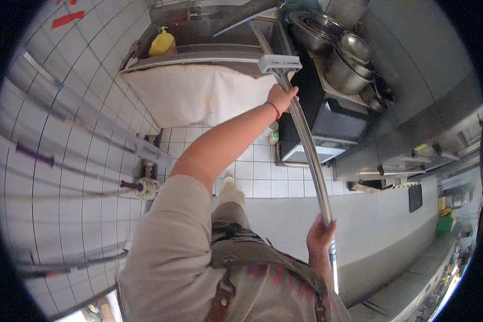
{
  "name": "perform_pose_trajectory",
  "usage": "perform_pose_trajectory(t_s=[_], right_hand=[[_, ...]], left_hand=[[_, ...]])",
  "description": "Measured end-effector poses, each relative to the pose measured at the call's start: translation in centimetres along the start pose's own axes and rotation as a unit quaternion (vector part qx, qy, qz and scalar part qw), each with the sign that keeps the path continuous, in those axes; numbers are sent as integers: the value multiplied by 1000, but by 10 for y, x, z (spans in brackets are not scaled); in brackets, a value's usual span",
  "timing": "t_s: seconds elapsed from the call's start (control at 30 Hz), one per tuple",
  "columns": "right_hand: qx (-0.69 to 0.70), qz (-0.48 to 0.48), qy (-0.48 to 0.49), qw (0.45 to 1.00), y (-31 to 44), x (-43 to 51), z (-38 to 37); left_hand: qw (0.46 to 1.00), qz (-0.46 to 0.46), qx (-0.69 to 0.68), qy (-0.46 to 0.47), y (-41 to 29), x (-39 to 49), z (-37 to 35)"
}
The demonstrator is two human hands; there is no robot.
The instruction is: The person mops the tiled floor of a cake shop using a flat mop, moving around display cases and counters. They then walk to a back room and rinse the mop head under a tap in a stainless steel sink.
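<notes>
Both hands grip a long metal pole (310, 149) that slants across the view. My left hand (281, 98), with a red cord at its wrist, wraps the upper part just below a grey plastic bracket (279, 63). Farther down, my right hand (321, 234) closes round the pole beside my body. The pole's far end reaches over the sink (209, 40), where a dark, blurred head with a pale edge (247, 22) shows; whether it joins the pole I cannot tell. A yellow pump bottle (162, 42) stands at the sink's left.
A white cloth (201, 94) hangs below the sink front. Stacked metal bowls (316, 32) and pots (348, 72) sit right, above a black appliance (326, 124). Small bottles (273, 137) stand on the tiled floor (257, 177). Mops with purple grips (34, 154) line the left wall.
</notes>
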State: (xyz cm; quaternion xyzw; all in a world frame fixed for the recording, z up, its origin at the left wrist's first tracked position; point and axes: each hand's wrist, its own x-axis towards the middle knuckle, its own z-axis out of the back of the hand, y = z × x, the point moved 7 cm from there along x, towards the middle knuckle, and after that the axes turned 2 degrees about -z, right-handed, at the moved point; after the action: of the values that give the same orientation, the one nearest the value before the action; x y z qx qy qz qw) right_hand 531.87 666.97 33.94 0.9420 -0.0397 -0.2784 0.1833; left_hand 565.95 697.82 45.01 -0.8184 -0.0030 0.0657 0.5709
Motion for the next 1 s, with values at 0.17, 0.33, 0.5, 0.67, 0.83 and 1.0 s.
perform_pose_trajectory(t_s=[0.17, 0.33, 0.5, 0.67, 0.83, 1.0], right_hand=[[-60, 16, -120, 991, -27, 55, -49], [-260, 125, -196, 937, 6, 44, -93], [-153, 42, -320, 934, 72, 4, -100], [-222, 162, -289, 917, 130, 12, -133], [-205, 140, -216, 944, 126, 75, -215], [-198, 250, -129, 939, 118, 132, -320]], left_hand=[[995, 23, 88, 28, 35, 98, 40], [990, 141, 10, 12, 96, 108, 48], [965, 255, -48, 26, 123, 52, 19], [934, 294, -179, 91, 97, 46, -20], [954, 213, -200, 61, 30, 123, -19], [951, 197, -229, 62, -16, 198, 7]])
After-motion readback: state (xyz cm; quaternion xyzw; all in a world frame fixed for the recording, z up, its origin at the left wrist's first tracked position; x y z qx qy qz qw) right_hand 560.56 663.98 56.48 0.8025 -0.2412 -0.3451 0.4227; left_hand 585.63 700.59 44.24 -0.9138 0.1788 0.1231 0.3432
